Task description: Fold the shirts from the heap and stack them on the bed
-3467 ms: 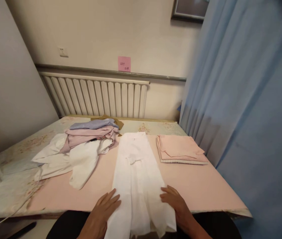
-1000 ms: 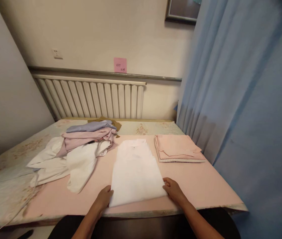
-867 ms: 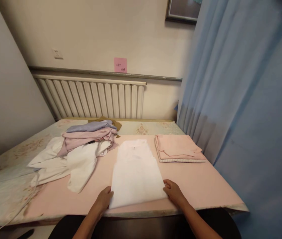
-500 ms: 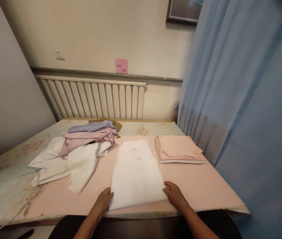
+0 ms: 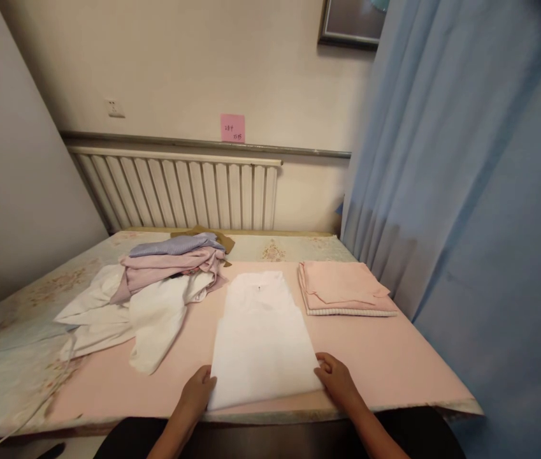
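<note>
Across the upper part of the frame, a cream wall (image 5: 179, 64); down the whole right side, a blue curtain (image 5: 442, 159) in long folds; over the lower half, a table under a floral cover (image 5: 19, 312), with a pale pink cloth (image 5: 370, 363) spread over its middle and right; left of centre, along the wall, a ribbed cream radiator (image 5: 181, 191); below it, on the table, a loose heap of clothes (image 5: 158, 325), white at the front, dusty pink and blue-grey above, a bit of olive at the back; in the lower centre, flat on the pink cloth, a white garment (image 5: 263, 350) folded to a block, narrower end pointing away, lower edge near the table's front; to the right, apart from it, a folded pile (image 5: 344, 284), peach above, ribbed and pale underneath; at the top edge, right of centre, part of a framed picture (image 5: 352, 25); at the garment's lower right corner, the right hand (image 5: 337, 379), fingers curled nearly closed, pinching the edge; at the lower left corner, the left hand (image 5: 197, 390), likewise curled with hold of the edge, fingertips partly hidden; above the radiator, a pink note (image 5: 232, 128) with small handwriting; upper left, a white socket (image 5: 115, 108).
</note>
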`<state>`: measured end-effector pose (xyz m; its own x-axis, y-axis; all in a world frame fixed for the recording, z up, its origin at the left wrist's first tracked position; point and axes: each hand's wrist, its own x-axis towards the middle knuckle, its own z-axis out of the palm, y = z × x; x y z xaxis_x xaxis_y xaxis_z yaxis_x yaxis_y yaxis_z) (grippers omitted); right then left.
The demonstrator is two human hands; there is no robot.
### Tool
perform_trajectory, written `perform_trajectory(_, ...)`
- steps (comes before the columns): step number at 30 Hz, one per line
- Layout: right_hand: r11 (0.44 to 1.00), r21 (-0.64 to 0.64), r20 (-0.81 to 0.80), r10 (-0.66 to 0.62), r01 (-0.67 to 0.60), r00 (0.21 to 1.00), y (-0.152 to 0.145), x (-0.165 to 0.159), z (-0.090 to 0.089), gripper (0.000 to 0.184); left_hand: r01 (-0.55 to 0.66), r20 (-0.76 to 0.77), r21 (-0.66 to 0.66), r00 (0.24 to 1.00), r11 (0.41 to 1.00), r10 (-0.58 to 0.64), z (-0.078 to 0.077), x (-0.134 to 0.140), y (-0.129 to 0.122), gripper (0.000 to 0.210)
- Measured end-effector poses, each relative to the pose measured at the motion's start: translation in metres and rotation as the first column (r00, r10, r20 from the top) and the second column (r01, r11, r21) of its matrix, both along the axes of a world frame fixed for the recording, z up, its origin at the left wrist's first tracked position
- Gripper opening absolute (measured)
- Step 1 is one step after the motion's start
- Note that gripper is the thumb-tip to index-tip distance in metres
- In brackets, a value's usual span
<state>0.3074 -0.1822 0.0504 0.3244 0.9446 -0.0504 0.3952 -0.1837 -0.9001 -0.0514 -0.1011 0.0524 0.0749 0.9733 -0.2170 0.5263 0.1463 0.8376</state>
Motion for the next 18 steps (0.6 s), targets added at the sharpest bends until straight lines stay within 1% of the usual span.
perform_trajectory(4,1.000,-0.003,0.005,-0.003,0.003,1.000,-0.001,0.001,-0.003,0.032,-0.021,0.000,0.000,1.000,1.000,0.021,-0.003,0.000,0.000,0.023)
perform_trajectory(11,1.000,0.007,0.026,-0.017,0.017,1.000,-0.005,-0.001,0.000,0.032,-0.052,-0.010,0.001,0.999,0.999,0.052,-0.013,-0.003,0.000,0.025)
perform_trajectory(18,1.000,-0.012,-0.015,0.017,-0.017,1.000,-0.003,0.003,-0.004,0.033,-0.046,0.004,0.000,0.999,0.999,0.046,-0.013,-0.003,0.001,0.028)
